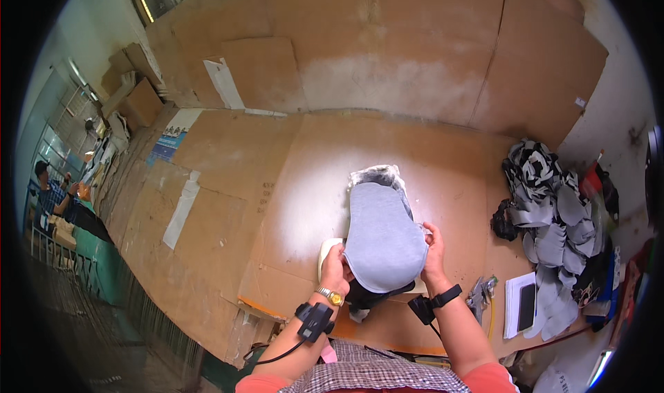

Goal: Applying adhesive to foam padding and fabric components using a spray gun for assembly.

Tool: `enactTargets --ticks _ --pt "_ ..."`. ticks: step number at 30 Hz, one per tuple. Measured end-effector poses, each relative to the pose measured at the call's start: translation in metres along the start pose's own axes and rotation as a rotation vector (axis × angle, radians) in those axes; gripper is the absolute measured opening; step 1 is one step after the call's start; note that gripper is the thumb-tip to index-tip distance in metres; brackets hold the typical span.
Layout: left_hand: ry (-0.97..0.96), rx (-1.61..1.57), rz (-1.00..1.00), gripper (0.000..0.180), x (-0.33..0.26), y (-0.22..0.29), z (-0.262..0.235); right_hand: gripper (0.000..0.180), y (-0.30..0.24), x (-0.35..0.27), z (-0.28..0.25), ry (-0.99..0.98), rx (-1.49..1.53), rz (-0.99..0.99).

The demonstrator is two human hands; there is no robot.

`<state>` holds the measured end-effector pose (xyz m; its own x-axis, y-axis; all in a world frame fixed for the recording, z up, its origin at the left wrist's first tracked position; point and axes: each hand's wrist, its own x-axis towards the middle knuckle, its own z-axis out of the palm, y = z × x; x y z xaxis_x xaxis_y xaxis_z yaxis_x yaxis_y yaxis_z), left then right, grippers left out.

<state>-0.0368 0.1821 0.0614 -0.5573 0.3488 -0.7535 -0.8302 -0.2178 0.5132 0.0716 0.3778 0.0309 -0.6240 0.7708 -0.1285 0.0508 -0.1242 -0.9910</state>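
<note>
A smooth grey cloth piece (384, 235), broad and rounded at its near end and narrower at its far end, lies in front of me over a rough, whitish form (391, 174) whose edge shows beyond it. My left hand (335, 271) is closed on its near left edge, the fingertips partly hidden underneath. On the right edge, my right hand (434, 253) grips with thumb and fingers. A cream, curved thing (328, 252) shows beside my left hand. Below the cloth piece is something dark (370, 297), mostly covered.
Cardboard covers the table (228, 206) and the wall behind. At right lie a heap of grey and black cloth scraps (553, 213), a white pad with a dark phone (526, 306), and metal tools with a yellow hose (490, 296). Another person (57, 196) is far left.
</note>
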Motion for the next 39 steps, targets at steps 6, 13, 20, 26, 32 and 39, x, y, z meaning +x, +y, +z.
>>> enactTargets --ticks 6,13,20,26,32,39 --pt "0.018 0.161 0.283 0.021 0.018 -0.014 -0.004 0.036 -0.001 -0.004 -0.005 0.118 -0.226 -0.249" --pt "0.256 0.308 0.396 0.023 0.041 0.023 -0.008 0.024 -0.020 0.027 -0.024 0.141 -0.461 -0.250" --pt "0.008 -0.374 0.109 0.012 0.011 0.065 -0.004 0.016 -0.102 -0.037 -0.013 0.106 -0.473 -0.607" --pt "-0.228 -0.340 0.146 0.018 -0.030 0.078 0.012 0.017 -0.129 -0.097 0.037 -0.394 -0.388 -0.694" --pt "-0.343 0.347 0.473 0.021 -0.059 0.044 -0.022 0.015 -0.091 -0.069 -0.037 -0.019 -0.671 -0.565" --pt "-0.122 0.780 0.624 0.043 -0.015 -0.023 -0.049 0.044 -0.010 -0.110 -0.160 -0.236 -1.368 0.007"
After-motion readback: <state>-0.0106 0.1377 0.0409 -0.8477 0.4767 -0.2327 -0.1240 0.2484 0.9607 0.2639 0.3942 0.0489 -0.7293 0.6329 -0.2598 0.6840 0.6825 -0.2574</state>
